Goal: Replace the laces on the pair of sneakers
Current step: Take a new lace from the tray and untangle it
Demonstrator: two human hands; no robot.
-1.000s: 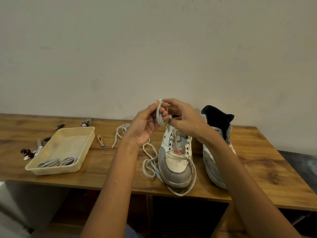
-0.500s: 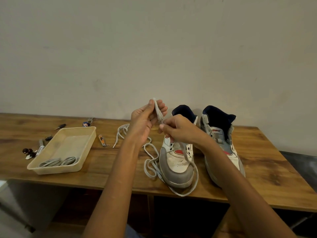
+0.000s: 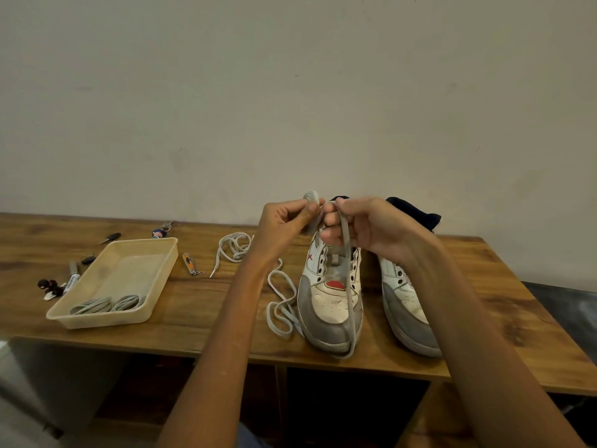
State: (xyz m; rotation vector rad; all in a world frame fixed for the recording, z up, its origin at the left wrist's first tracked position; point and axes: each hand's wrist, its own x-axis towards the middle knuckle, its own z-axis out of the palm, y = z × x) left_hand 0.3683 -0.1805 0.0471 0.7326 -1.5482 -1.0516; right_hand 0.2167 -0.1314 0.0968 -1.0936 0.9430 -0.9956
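Note:
Two white and grey sneakers stand on the wooden table (image 3: 210, 321), toes toward me: the left sneaker (image 3: 329, 305) with bare eyelets, the right sneaker (image 3: 410, 312) partly behind my right forearm. My left hand (image 3: 284, 224) pinches a small coil of grey lace (image 3: 312, 202) above the left sneaker. My right hand (image 3: 365, 227) grips the same lace; a strand of that grey lace (image 3: 350, 305) hangs down over the toe to the table edge. Two loose white laces lie to the left: one white lace (image 3: 281, 305) beside the sneaker, another white lace (image 3: 232, 247) farther back.
A cream plastic tray (image 3: 129, 276) at the left holds two coiled grey laces (image 3: 106, 303). Around it lie a nail clipper (image 3: 192, 264), a marker (image 3: 72, 279), a keychain (image 3: 161, 231), a small dark tool (image 3: 109, 238) and dark beads (image 3: 48, 286). A bare wall rises behind.
My right hand has come back up to meet the left one at the coil, covering the left sneaker's collar. The hanging strand is drawn straighter over the toe.

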